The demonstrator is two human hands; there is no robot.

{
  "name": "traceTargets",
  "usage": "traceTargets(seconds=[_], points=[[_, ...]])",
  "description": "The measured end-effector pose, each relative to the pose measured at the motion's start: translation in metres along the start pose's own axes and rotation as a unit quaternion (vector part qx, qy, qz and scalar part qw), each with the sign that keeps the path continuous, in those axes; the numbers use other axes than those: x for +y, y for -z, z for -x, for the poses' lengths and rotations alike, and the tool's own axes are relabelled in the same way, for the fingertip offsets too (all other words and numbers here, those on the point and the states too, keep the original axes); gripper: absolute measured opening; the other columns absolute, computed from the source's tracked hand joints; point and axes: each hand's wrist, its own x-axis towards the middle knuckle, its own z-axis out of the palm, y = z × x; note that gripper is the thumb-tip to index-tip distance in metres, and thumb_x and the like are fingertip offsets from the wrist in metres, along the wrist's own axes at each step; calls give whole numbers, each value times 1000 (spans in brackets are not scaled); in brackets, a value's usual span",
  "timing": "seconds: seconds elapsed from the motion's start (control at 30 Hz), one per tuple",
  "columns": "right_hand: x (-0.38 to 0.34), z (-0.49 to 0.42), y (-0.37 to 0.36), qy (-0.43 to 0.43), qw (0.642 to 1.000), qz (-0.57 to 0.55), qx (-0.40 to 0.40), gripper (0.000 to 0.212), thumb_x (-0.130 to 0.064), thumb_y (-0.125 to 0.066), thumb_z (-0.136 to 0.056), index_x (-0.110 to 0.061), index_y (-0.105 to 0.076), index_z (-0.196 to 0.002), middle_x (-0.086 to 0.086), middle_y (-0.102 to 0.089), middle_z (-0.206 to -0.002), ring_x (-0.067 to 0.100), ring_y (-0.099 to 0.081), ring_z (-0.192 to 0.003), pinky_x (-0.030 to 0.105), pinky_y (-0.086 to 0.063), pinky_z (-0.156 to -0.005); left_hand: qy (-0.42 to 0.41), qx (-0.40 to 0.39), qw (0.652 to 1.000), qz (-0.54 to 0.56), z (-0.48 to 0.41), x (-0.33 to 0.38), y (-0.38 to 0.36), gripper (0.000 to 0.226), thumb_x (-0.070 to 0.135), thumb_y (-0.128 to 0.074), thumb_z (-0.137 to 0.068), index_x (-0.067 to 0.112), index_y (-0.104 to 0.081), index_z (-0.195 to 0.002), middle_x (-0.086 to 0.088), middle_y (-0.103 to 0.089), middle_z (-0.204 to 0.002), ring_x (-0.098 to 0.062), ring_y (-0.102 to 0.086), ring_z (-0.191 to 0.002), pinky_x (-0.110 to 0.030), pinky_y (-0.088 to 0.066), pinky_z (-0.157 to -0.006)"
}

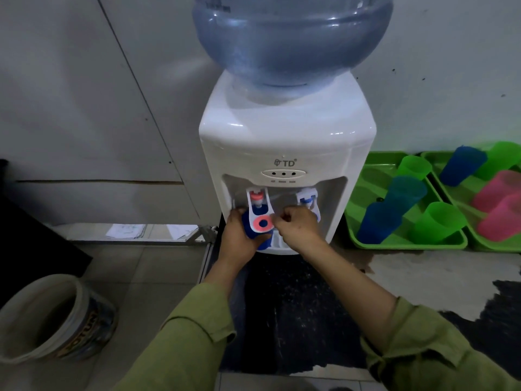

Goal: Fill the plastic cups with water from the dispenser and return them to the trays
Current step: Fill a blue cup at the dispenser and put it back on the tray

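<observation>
A white water dispenser [284, 142] with a big blue bottle [290, 38] stands in front of me. My left hand [238, 235] grips a blue plastic cup [253, 232] under the left tap with the red lever [260, 213]. My right hand [296, 227] has its fingers curled at the side of that lever, pinching its edge. The blue tap [308, 200] on the right is free. Two green trays [366, 176] [476, 238] on the counter at the right hold several blue, green and pink cups.
A dark mat [282, 306] lies under the dispenser. A worn bucket [53, 320] stands on the tiled floor at the lower left. A grey wall and cabinet panels rise behind. Papers [127, 231] lie on a low ledge at the left.
</observation>
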Motion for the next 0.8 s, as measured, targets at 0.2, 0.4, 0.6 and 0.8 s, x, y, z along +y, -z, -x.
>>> traceTargets(seconds=[0.2, 0.4, 0.6, 0.8], points=[[9, -12, -19, 7, 999, 46, 13, 28, -29, -53, -91, -12, -56, -70, 10, -62, -77, 19, -51, -70, 26, -31, -60, 1, 10, 999, -47, -2, -2, 1, 63, 12, -86, -58, 12, -50, -109, 7, -57, -100, -7, -54, -88, 2, -38, -62], [16, -12, -24, 10, 998, 38, 50, 26, -37, -54, -90, -13, -64, -87, 8, -68, -84, 21, -60, -73, 27, -43, -65, -1, 3, 998, -64, -2, -1, 1, 65, 17, -87, -57, 12, -50, -110, 8, -57, -101, -5, -54, -88, -5, -39, -64], [34, 12, -15, 49, 996, -6, 71, 10, -28, -54, -89, -23, -52, -81, -3, -60, -67, 18, -61, -60, 25, -46, -59, -21, 10, 999, -24, 10, 0, 0, 60, 6, -85, -55, 25, -47, -97, 22, -53, -91, 14, -56, -80, 4, -37, -64], [48, 22, 6, 56, 994, 55, 81, 10, -28, -54, -88, -18, -57, -86, 2, -64, -69, 20, -64, -65, 27, -48, -63, -2, -3, 999, -33, 31, -9, 3, 77, 12, -84, -61, 10, -42, -126, -6, -47, -124, -15, -50, -112, -28, -45, -93]])
